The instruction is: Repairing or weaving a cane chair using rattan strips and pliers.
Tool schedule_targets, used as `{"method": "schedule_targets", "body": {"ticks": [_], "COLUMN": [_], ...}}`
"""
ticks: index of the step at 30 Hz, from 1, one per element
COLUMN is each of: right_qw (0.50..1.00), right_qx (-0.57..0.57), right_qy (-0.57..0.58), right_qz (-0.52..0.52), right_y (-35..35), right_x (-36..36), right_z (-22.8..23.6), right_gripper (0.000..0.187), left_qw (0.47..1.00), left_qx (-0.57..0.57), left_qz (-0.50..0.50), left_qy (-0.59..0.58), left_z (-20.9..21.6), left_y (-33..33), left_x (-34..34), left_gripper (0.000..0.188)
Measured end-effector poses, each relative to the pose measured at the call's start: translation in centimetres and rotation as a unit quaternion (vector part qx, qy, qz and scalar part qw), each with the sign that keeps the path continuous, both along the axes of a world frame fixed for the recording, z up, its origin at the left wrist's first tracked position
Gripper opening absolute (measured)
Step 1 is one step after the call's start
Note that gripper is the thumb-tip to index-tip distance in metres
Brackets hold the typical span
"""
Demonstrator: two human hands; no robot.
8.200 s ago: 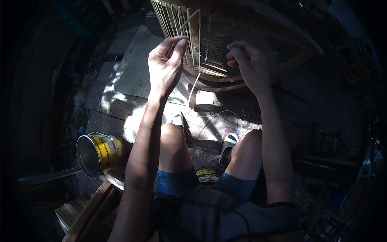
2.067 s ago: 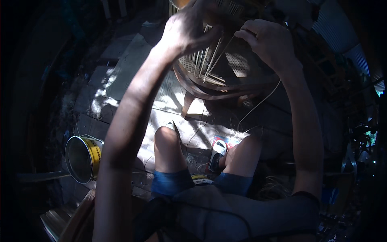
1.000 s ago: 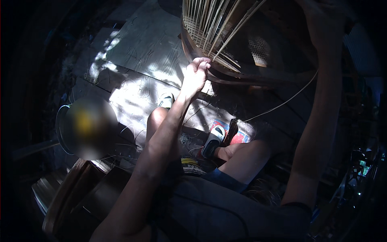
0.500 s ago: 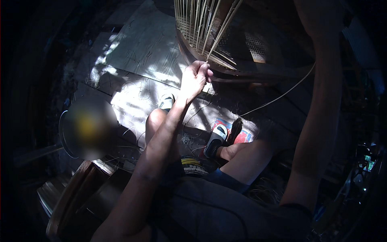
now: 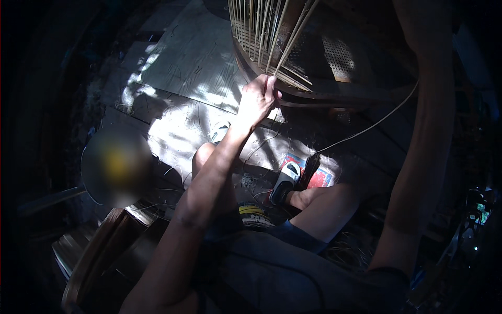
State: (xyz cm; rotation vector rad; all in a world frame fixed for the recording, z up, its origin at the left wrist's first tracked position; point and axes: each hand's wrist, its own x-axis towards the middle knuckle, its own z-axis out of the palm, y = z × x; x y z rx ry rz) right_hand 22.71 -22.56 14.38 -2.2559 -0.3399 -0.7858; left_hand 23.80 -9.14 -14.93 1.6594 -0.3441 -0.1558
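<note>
My left hand (image 5: 260,99) is closed at the rim of a curved dark wooden frame (image 5: 334,96), its fingers pressed together around the lower end of a pale cane strand (image 5: 293,44). Several more thin cane strands (image 5: 251,31) rise from the rim, crossed by others low down. My right hand (image 5: 418,23) is raised at the upper right in deep shadow; its fingers are cut off and too dark to make out. Beside my right forearm, a long loose cane strand (image 5: 374,124) curves down toward the floor.
A pale board (image 5: 191,57) lies on the sunlit floor (image 5: 175,128) at the left. My knees and shoes (image 5: 287,175) are below the frame, near a red and blue flat piece (image 5: 319,180). A round blurred thing (image 5: 116,166) stands at the left, near a curved wooden piece (image 5: 97,251).
The whole view has shifted slightly. My left hand stays at the rim, its fingers now curled more tightly around the strand. The right arm stays raised, a little farther right in the picture.
</note>
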Motion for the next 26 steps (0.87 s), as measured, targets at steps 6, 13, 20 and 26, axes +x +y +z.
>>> {"method": "schedule_targets", "body": {"ticks": [6, 13, 20, 26], "right_qw": [1.0, 0.999, 0.845, 0.844], "right_qx": [-0.009, -0.036, -0.524, -0.514], "right_qy": [0.017, 0.015, -0.04, -0.043], "right_qz": [0.002, -0.025, -0.099, -0.147], "right_y": [-0.7, 1.7, 6.6, 5.2], "right_x": [0.0, -1.0, -10.2, -20.0], "right_z": [0.7, 0.7, 9.3, 21.3], "right_gripper": [0.009, 0.011, 0.015, 0.014], "left_qw": [0.994, 0.951, 0.937, 0.889], "left_qx": [0.049, 0.286, -0.083, -0.228], "left_qz": [-0.031, -0.094, -0.057, -0.284], "left_qy": [0.088, -0.065, -0.335, -0.277], "left_z": [1.0, 1.9, 21.2, 30.5], "left_y": [0.1, 3.3, 4.8, 11.0], "left_x": [0.7, 2.1, -2.6, -6.9], "left_gripper": [0.03, 0.028, 0.032, 0.026]}}
